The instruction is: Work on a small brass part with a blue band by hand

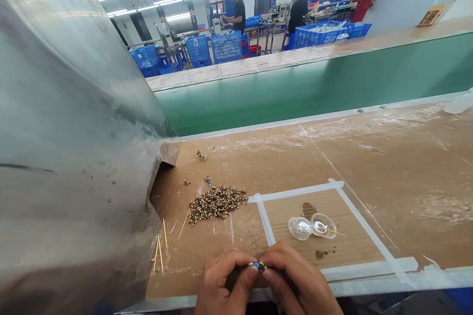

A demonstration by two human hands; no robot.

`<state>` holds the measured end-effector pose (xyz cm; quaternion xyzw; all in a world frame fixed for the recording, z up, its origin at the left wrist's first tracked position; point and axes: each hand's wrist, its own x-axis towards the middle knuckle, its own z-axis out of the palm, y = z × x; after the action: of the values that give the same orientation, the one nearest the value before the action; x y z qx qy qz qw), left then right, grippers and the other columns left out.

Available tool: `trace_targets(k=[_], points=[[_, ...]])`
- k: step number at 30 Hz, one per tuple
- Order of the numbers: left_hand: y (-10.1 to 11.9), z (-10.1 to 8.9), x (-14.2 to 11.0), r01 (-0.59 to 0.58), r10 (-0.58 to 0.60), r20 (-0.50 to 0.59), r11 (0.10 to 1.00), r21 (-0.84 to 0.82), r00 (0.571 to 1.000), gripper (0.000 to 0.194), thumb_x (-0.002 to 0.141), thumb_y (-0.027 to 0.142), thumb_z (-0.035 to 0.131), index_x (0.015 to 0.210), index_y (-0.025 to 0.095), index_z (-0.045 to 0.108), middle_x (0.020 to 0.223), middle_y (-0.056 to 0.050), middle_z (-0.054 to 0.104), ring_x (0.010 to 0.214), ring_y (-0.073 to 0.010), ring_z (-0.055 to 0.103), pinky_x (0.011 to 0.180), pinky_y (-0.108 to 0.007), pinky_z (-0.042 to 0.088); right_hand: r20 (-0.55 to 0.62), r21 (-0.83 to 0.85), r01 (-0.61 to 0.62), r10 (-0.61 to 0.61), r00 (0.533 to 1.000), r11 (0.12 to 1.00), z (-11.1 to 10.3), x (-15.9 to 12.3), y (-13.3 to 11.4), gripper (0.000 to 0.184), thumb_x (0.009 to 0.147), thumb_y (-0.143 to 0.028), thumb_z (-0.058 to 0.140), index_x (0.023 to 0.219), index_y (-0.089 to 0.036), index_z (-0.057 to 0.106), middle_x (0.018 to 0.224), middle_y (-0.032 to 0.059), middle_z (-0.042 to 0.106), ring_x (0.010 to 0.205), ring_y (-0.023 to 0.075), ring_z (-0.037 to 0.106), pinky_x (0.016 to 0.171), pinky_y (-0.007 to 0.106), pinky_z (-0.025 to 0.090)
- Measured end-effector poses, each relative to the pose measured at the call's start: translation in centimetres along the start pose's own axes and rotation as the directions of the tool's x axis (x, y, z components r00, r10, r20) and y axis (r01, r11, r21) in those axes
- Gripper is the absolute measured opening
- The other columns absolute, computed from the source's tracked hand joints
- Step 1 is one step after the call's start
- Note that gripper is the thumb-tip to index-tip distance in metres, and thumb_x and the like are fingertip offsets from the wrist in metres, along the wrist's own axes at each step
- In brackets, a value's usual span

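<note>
A small blue-tipped part (257, 266) is pinched between the left hand (225, 283) and right hand (295, 280), both closed on it, near the bench (388, 157) edge, below the parts pile (217, 202). If either grip is loosened, the part could be dropped over that edge.

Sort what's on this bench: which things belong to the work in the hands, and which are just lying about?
In use:
- small blue-tipped part, pinched between left hand and right hand
- pile of small parts
- two clear cups, one with a stick in it
- taped rectangle

Lying about:
- loose wooden sticks
- stray parts
- blue crates
- green conveyor belt
</note>
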<state>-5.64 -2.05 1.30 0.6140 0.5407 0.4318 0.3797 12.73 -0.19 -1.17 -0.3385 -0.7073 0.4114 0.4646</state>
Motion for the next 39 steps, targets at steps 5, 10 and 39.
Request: trace_targets(k=[5,10,39], points=[[-1.0,0.1,0.0,-0.101,0.103,0.026,0.993,-0.062,0.994,0.011,0.099,0.024,0.065,0.093,0.024,0.074,0.078,0.002,0.072,0.070,-0.0131,0.065,0.068,-0.022,0.048,0.023,-0.032,0.032,-0.031,0.999,0.999,0.2,-0.2,-0.1,0.019,0.107,-0.013,0.048,0.112,-0.026,0.061,0.089,0.0013,0.066,0.078,0.0155,0.063,0.070,0.024,0.051],[-1.9,0.1,0.1,-0.228,0.228,0.062,0.974,-0.008,0.972,0.010,0.100,0.019,0.061,0.094,0.023,0.069,0.075,0.001,0.067,0.068,-0.0139,0.061,0.066,-0.025,0.044,0.069,-0.039,0.043,-0.041,0.997,0.998,-0.1,0.3,-0.6,0.021,0.104,-0.008,0.046,0.107,-0.027,0.057,0.085,-0.0005,0.062,0.076,0.0152,0.060,0.065,0.024,0.045],[-0.8,-0.1,0.4,-0.306,0.288,0.145,0.944,0.126,0.947,0.016,0.095,0.007,0.055,0.091,0.023,0.059,0.072,0.002,0.063,0.066,-0.0135,0.059,0.062,-0.025,0.042,0.154,-0.174,0.075,-0.048,0.987,0.982,-0.4,0.3,-0.6,0.029,0.095,-0.001,0.037,0.100,-0.024,0.054,0.081,-0.0002,0.058,0.066,0.0146,0.055,0.059,0.025,0.039]])
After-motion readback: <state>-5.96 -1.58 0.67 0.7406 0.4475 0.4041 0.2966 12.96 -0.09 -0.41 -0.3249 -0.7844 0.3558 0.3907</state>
